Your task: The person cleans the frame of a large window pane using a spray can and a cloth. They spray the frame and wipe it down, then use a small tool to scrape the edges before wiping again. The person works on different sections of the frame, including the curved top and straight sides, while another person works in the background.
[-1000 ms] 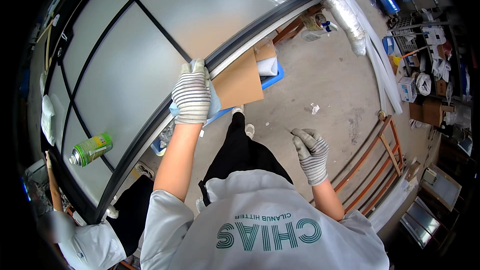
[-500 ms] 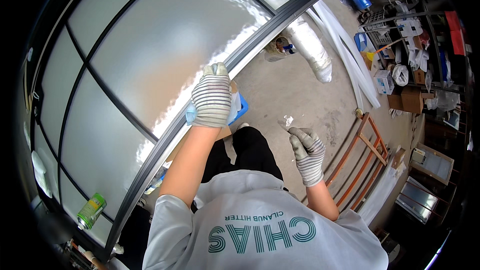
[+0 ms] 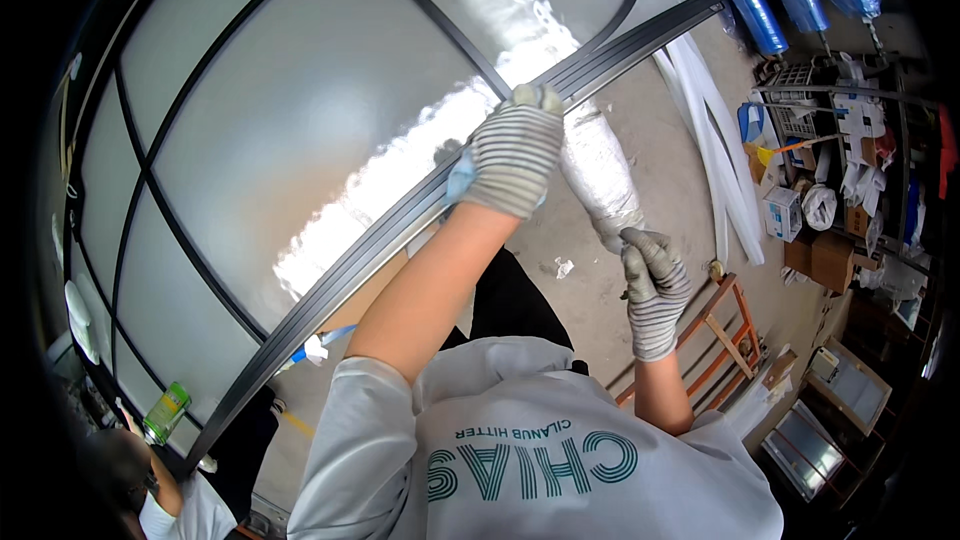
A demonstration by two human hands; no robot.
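"Clamping what, that striped-gloved left hand (image 3: 515, 153)?"
"A pale-blue cloth (image 3: 461, 176), around the large glossy grey panel's (image 3: 290, 130) near black edge (image 3: 375, 252)."
"The striped-gloved right hand (image 3: 657, 292)?"
"Fingers together; on what, I can't tell."

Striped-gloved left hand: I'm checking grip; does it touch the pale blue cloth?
Touching: the head view shows the cloth tucked under the left hand, poking out leftward.

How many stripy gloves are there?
2: one on the left hand, at the dark frame with a blue cloth; one on the right hand, away from the frame. Others may be hidden, perhaps on the co-worker.
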